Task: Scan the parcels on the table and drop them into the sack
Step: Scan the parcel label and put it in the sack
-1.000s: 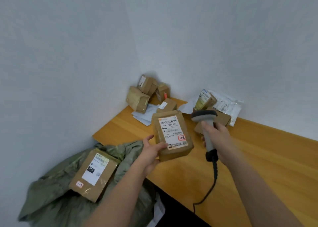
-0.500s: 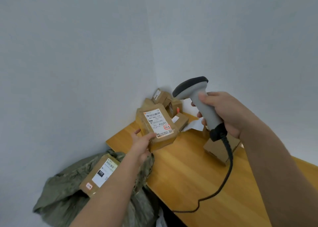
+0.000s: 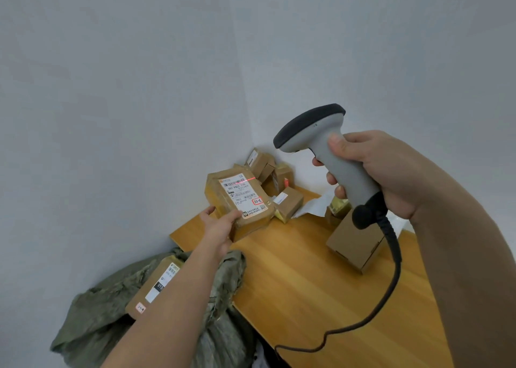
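Sack (image 3: 92, 320) lies slumped at seven o'clock, below the counter's (image 3: 321, 289) near-left edge, with one labelled parcel (image 3: 156, 286) already resting on it. Left hand (image 3: 219, 228) curls its grip around the near end of the held parcel (image 3: 240, 200), label up, long axis running toward eleven o'clock, raised just above the counter corner. A red scan line crosses the barcode at the label's far end. At two o'clock the right hand (image 3: 371, 169) wraps its grip round the scanner (image 3: 332, 155) handle, head aimed down-left. I judge the sack drop falls to the left hand: open room straight back toward seven o'clock. Unscanned parcels (image 3: 268, 169) crowd the far corner
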Action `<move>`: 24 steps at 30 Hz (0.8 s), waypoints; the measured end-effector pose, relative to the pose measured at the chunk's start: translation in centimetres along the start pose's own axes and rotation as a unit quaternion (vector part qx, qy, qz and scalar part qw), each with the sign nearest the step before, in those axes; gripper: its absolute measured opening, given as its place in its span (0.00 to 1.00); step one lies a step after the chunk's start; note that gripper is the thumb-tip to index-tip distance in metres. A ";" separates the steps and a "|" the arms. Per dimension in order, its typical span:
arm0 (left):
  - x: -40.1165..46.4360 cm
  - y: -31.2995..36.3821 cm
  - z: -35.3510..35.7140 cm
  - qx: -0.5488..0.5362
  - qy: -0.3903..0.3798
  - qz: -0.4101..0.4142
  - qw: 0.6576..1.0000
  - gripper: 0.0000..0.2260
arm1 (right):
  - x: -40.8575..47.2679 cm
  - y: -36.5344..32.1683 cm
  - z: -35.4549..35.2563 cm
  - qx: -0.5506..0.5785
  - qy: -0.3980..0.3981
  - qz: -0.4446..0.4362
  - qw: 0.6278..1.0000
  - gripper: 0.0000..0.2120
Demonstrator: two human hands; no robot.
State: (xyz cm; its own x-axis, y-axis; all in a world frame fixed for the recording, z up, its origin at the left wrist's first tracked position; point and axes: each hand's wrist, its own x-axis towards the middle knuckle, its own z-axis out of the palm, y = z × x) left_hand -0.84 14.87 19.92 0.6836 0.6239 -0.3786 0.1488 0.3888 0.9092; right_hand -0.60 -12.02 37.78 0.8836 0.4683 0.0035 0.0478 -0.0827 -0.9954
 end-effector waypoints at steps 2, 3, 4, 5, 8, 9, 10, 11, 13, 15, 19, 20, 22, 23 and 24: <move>0.0 -0.2 0.4 0.001 0.002 0.002 1.000 0.36 | -0.3 0.0 -0.5 0.001 0.002 -0.001 1.000 0.14; 0.0 -0.3 0.6 0.002 0.003 0.002 1.000 0.36 | -0.5 0.1 -0.7 0.004 0.003 0.001 1.000 0.14; 0.0 -0.4 0.8 0.002 0.002 0.002 1.000 0.36 | -0.6 0.1 -1.0 0.006 0.004 0.002 1.000 0.14; 0.0 -0.5 0.9 0.002 0.001 0.002 1.000 0.36 | -0.7 0.1 -1.2 0.006 0.005 0.003 1.000 0.14; 0.1 -0.8 1.4 0.005 -0.001 -0.002 1.000 0.37 | -1.1 0.3 -1.9 0.009 0.010 0.001 1.000 0.15; 0.0 -0.9 1.6 0.005 -0.002 -0.003 1.000 0.37 | -1.1 0.3 -2.1 0.009 0.013 0.000 1.000 0.15; -0.1 -1.0 1.7 0.005 -0.004 -0.005 1.000 0.37 | -1.2 0.4 -2.3 0.008 0.016 0.000 1.000 0.15; -0.2 -1.0 1.9 0.005 -0.004 -0.005 1.000 0.37 | -1.3 0.4 -2.6 0.007 0.019 -0.001 1.000 0.15; -0.2 -1.2 2.2 0.006 -0.004 -0.006 1.000 0.37 | -1.4 0.5 -3.0 0.009 0.023 -0.002 1.000 0.15; -0.3 -1.4 2.5 0.006 -0.005 -0.006 1.000 0.37 | -1.4 0.7 -3.5 0.009 0.026 -0.004 1.000 0.15; -0.5 -1.8 2.9 -0.001 -0.010 -0.016 1.000 0.35 | -1.0 1.5 -4.3 0.055 0.031 -0.003 0.998 0.15; -0.5 -1.8 3.0 -0.004 -0.017 -0.022 1.000 0.33 | -0.6 2.0 -4.5 0.079 0.037 0.001 0.996 0.15; -0.6 -1.8 3.1 -0.011 -0.044 -0.044 0.998 0.29 | 0.5 3.5 -4.5 0.112 0.056 0.020 0.992 0.15; -0.8 -1.8 3.1 -0.014 -0.066 -0.056 0.996 0.26 | 1.2 4.5 -4.4 0.122 0.067 0.036 0.990 0.14; -1.0 -1.8 3.2 -0.019 -0.090 -0.069 0.993 0.22 | 1.9 5.8 -4.2 0.132 0.076 0.057 0.987 0.15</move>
State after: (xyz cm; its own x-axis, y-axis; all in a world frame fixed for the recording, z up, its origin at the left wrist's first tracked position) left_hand 0.52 11.33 19.21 0.7759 0.4329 -0.4589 0.2251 0.4895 0.8424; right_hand 3.31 -15.30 32.46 0.9369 0.3298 -0.1157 -0.1611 0.1136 -0.9804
